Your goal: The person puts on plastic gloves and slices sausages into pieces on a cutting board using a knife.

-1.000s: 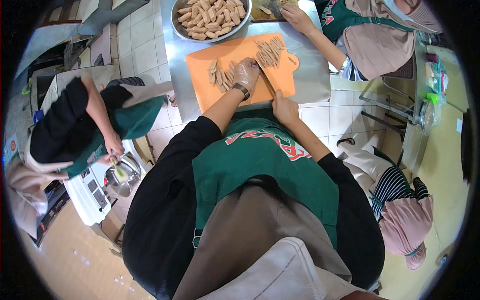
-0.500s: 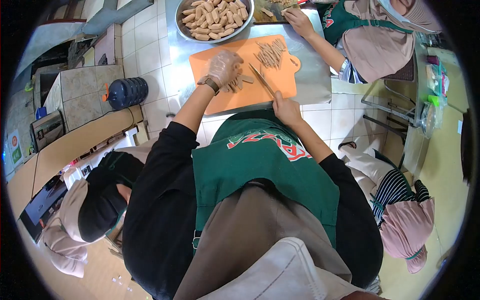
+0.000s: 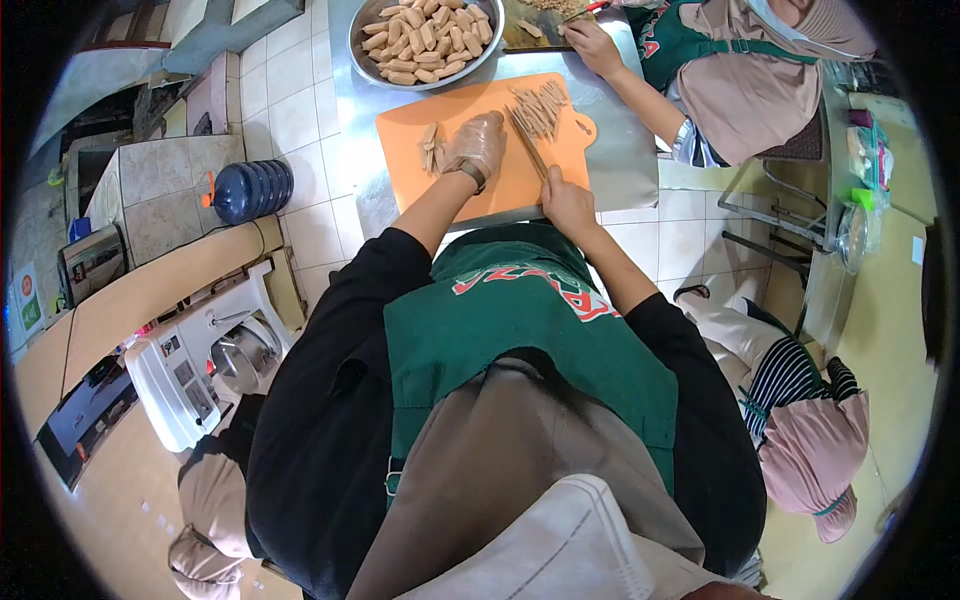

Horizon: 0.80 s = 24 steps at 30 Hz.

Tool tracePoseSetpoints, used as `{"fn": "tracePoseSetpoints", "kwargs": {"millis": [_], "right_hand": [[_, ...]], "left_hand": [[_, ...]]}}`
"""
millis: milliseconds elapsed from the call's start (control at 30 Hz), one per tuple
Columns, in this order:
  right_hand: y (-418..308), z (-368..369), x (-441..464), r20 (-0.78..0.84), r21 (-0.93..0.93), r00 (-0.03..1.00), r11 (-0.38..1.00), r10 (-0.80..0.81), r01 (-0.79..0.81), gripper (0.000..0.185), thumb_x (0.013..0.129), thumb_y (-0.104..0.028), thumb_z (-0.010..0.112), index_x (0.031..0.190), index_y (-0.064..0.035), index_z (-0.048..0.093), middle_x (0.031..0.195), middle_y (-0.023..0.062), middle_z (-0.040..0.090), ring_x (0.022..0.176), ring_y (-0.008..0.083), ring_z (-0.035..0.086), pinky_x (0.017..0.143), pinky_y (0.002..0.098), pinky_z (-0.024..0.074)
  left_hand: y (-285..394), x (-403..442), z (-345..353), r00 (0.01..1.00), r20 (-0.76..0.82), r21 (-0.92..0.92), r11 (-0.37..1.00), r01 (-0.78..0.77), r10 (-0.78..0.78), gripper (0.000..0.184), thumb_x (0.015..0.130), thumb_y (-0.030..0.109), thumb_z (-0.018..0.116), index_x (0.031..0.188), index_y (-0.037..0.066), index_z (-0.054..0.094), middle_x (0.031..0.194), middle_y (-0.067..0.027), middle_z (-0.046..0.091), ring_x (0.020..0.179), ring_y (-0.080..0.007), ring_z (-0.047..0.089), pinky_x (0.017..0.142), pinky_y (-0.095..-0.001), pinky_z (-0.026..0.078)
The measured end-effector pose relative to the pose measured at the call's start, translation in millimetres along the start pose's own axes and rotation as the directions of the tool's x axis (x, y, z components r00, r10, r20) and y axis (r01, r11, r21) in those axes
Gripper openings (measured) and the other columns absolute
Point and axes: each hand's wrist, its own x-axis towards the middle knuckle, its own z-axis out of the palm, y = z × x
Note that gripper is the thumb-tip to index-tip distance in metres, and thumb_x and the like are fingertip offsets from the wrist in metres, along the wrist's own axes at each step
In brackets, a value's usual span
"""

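My right hand (image 3: 567,205) is wrapped round the handle of a knife (image 3: 529,143), its blade pointing away from me over the orange cutting board (image 3: 410,190). Beside the blade, my left hand (image 3: 478,143) in a clear plastic glove rests on the board with its fingers curled under. Whatever those fingers cover is hidden. To the left of the glove lie a few cut sausage pieces (image 3: 431,150). A pile of thin sausage strips (image 3: 540,106) spreads at the board's upper right, just past the knife tip.
A metal bowl (image 3: 354,50) heaped with sausages stands behind the board on the steel table (image 3: 622,165). At upper right a co-worker's hand (image 3: 592,45) works at another board (image 3: 515,35). A blue water jug (image 3: 253,190) lies on the left.
My left hand has moved right, closer to the knife, uncovering cut pieces at left. The knife has shifted slightly. A person at lower left has moved lower, exposing a white mixer.
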Motion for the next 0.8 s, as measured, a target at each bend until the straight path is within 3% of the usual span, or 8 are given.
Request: {"fn": "tracePoseSetpoints", "kwargs": {"millis": [133,200,333,433,500,533,600,800], "right_hand": [[-5,-4,-6,0.003,0.029,1.000,0.999,0.014,-0.014,0.018,0.091,-0.023,0.045,0.096,-0.0052,0.042,0.060,0.0203,0.060,0.056,0.0394,0.061,0.053,0.0521,0.0474],[-5,-7,-8,0.027,0.030,0.999,0.999,0.020,-0.021,0.019,0.092,-0.023,0.045,0.097,-0.0050,0.042,0.061,0.0206,0.061,0.057,0.0399,0.061,0.054,0.0524,0.0473],[-6,-11,-14,0.078,0.020,0.996,0.999,0.038,-0.040,0.021,0.090,-0.021,0.044,0.099,-0.0026,0.043,0.062,0.0214,0.061,0.059,0.0399,0.062,0.056,0.0528,0.0474],[-7,-10,-14,0.059,0.044,0.998,0.999,0.022,-0.025,0.021,0.090,-0.021,0.045,0.099,-0.0030,0.043,0.062,0.0213,0.061,0.059,0.0401,0.062,0.055,0.0531,0.0471],[-9,-11,-11,0.081,0.047,0.996,0.998,0.036,-0.040,0.020,0.090,-0.021,0.044,0.099,-0.0030,0.043,0.062,0.0216,0.061,0.059,0.0403,0.062,0.055,0.0535,0.0470],[-9,-10,-10,0.083,0.046,0.996,0.998,0.034,-0.038,0.020,0.090,-0.021,0.044,0.099,-0.0030,0.043,0.062,0.0216,0.061,0.059,0.0403,0.062,0.055,0.0535,0.0470],[-9,-8,-7,0.066,0.052,0.997,0.998,0.031,-0.034,0.020,0.090,-0.021,0.044,0.098,-0.0029,0.043,0.063,0.0223,0.061,0.059,0.0406,0.062,0.056,0.0536,0.0471],[-5,-9,-7,0.023,0.032,1.000,0.999,-0.008,0.007,0.019,0.091,-0.021,0.046,0.097,-0.0045,0.041,0.059,0.0209,0.059,0.056,0.0406,0.061,0.053,0.0524,0.0468]], "left_hand": [[26,-7,-22,0.994,0.103,0.134,0.991,0.009,-0.023,0.019,0.083,0.018,0.057,0.094,0.005,0.065,0.093,-0.0180,0.065,0.090,-0.0319,0.064,0.079,-0.0439,0.051],[17,-7,-20,0.965,0.167,0.355,0.900,-0.252,0.204,0.018,0.083,0.015,0.055,0.095,0.005,0.065,0.092,-0.0183,0.065,0.092,-0.0315,0.064,0.079,-0.0436,0.052],[2,-9,-17,0.960,0.179,0.315,0.912,-0.263,0.215,0.017,0.078,0.020,0.060,0.086,0.005,0.065,0.091,-0.0165,0.062,0.085,-0.0369,0.061,0.076,-0.0445,0.049],[5,-1,-9,0.979,0.102,0.208,0.959,-0.193,0.175,0.017,0.077,0.021,0.062,0.083,0.005,0.065,0.087,-0.0179,0.063,0.083,-0.0354,0.062,0.071,-0.0435,0.049],[15,1,-7,0.990,0.117,0.000,0.996,0.084,-0.083,0.026,0.080,0.017,0.060,0.101,0.003,0.066,0.097,-0.0198,0.066,0.092,-0.0305,0.064,0.079,-0.0385,0.051],[14,1,2,0.989,0.117,-0.001,0.996,0.086,-0.086,0.026,0.080,0.017,0.060,0.101,0.003,0.066,0.097,-0.0198,0.066,0.092,-0.0305,0.064,0.079,-0.0385,0.051],[9,-1,20,0.982,-0.068,-0.304,0.941,0.148,-0.176,0.029,0.070,0.024,0.073,0.088,0.002,0.067,0.080,-0.0179,0.066,0.078,-0.0273,0.066,0.070,-0.0358,0.051],[3,-5,30,0.961,-0.096,-0.388,0.898,0.205,-0.261,0.031,0.069,0.021,0.074,0.091,0.000,0.067,0.079,-0.0135,0.068,0.074,-0.0221,0.067,0.068,-0.0313,0.052]]}}
